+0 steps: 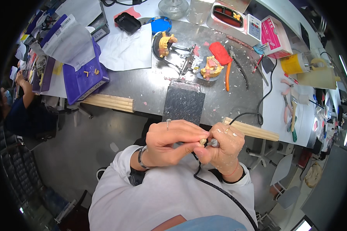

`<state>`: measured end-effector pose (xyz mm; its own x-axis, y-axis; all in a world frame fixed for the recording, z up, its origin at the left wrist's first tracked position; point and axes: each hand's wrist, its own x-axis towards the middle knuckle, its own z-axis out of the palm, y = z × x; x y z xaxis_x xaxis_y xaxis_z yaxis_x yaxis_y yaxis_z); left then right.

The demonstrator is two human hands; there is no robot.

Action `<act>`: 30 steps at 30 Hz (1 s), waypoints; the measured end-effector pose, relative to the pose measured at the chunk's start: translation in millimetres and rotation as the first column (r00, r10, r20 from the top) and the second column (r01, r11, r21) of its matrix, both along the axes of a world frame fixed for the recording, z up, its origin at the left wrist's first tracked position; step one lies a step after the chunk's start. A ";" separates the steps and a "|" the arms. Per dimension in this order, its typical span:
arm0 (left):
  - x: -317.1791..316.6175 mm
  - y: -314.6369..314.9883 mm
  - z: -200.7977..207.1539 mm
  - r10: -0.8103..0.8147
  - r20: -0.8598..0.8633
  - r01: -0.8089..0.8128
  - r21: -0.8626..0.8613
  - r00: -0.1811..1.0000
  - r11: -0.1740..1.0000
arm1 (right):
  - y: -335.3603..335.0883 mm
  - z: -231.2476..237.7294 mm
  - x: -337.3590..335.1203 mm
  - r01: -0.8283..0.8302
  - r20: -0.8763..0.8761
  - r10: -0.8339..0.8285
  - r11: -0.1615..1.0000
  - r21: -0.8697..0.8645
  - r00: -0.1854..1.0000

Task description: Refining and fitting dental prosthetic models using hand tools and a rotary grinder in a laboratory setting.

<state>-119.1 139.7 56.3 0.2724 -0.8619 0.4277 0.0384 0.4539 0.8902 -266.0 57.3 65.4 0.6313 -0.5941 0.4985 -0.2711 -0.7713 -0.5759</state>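
Note:
In front of my torso both hands are close together at the bench's near edge. My left hand pinches a small cream-coloured tooth-like piece between thumb and fingertips. Wrapped round a silver rotary handpiece, my right hand has pale dust and crumbs on its skin. A black cable runs below the hands and down over my lap. The handpiece tip lies beside the small piece; I cannot tell whether they touch. Beyond the hands lies a dark plate strewn with pale shavings.
On the metal bench stand an articulator with a dental cast and another dental cast. Red wax and an orange-handled tool lie nearby. A purple tray sits left; a co-worker is beyond.

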 end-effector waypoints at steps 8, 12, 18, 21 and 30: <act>-2.1 0.2 -2.7 0.061 0.089 -0.050 -0.124 0.994 0.991 | 1.9 -0.2 2.2 -0.055 0.030 0.056 0.998 -0.019 0.998; -2.6 -0.9 -2.7 0.065 0.125 -0.047 -0.140 0.990 0.989 | 1.6 -2.0 1.6 -0.078 0.075 0.079 0.997 -0.007 0.994; -2.5 1.0 -3.4 0.080 0.153 -0.052 -0.177 0.985 0.983 | 2.7 -2.1 1.2 -0.094 0.068 0.094 0.996 -0.009 0.993; -1.7 1.8 -2.9 0.065 0.185 -0.032 -0.175 0.981 0.984 | 1.5 -1.8 0.9 -0.109 0.067 0.110 0.994 -0.020 0.992; -1.4 4.6 -2.6 0.065 0.196 -0.029 -0.179 0.978 0.983 | 1.2 -4.5 -0.3 -0.150 0.055 0.150 0.989 -0.012 0.987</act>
<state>-120.5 144.3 53.6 0.2045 -0.7575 0.6200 -0.1578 0.5996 0.7846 -266.3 58.5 61.0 0.6838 -0.4908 0.5399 -0.1197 -0.8054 -0.5805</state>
